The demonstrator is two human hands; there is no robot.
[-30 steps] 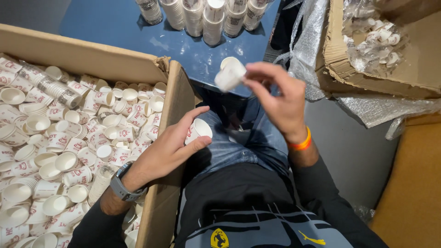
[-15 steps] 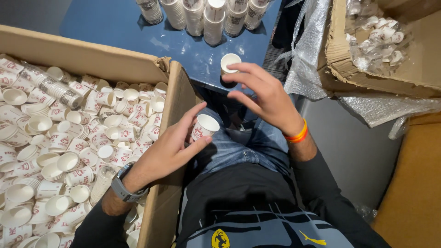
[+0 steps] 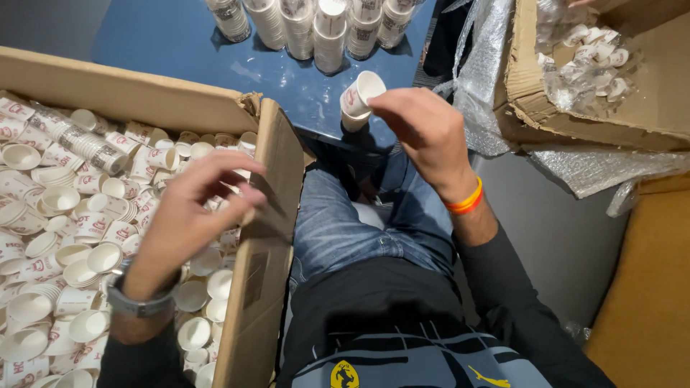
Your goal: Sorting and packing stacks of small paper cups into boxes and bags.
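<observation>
A person's right hand (image 3: 424, 133) pinches a small white paper cup (image 3: 359, 95), tilted on its side, just above the near edge of a blue bench (image 3: 172, 50). Rows of stacked cups (image 3: 316, 25) stand at the bench's far side. The left hand (image 3: 194, 215), fingers spread and holding nothing, hovers over a big cardboard box (image 3: 266, 215) left of the bench, full of loose cups (image 3: 79, 237). Right of the bench sits another box (image 3: 532, 108) with bagged cups.

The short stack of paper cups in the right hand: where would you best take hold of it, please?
Probably around the side wall of the cup stack, below the top rim, coming from the right as the right hand does. The stack is tilted, mouth open upward, so the rim would likely crush.
</observation>
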